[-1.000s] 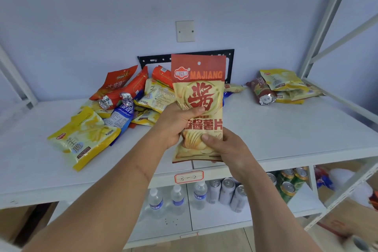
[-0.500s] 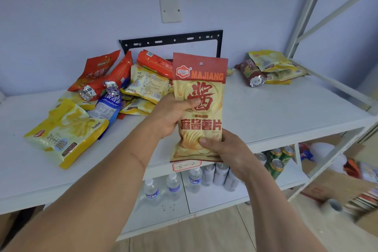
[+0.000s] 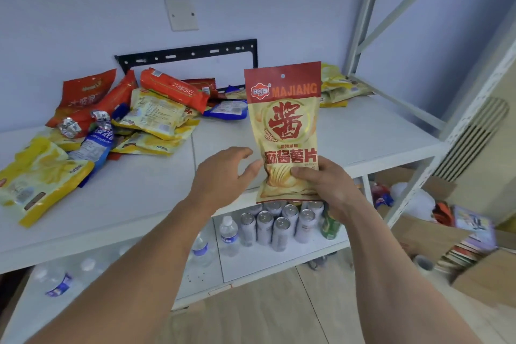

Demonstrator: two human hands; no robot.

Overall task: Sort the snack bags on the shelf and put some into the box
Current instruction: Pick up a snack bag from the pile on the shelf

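Observation:
My right hand [image 3: 326,184] grips the lower part of a red and cream MAJIANG chip bag [image 3: 284,126], held upright above the front edge of the white shelf [image 3: 145,193]. My left hand [image 3: 223,173] hovers just left of the bag with fingers spread and relaxed, holding nothing. A heap of red, yellow and blue snack bags [image 3: 134,120] lies at the shelf's back left. A big yellow bag [image 3: 42,176] lies at the far left. More yellow bags [image 3: 340,86] are stacked at the back right. A cardboard box [image 3: 418,232] stands on the floor to the right.
Cans [image 3: 276,226] and water bottles [image 3: 229,234] stand on the lower shelf. The shelf's white upright post [image 3: 365,14] rises at the right. A black bracket [image 3: 190,56] hangs on the wall. Stacked books [image 3: 469,248] and another carton [image 3: 488,279] sit on the floor at the right.
My left hand has let go of the chip bag and opened beside it. My right hand alone now holds the bag, which has shifted rightwards as the view turned right.

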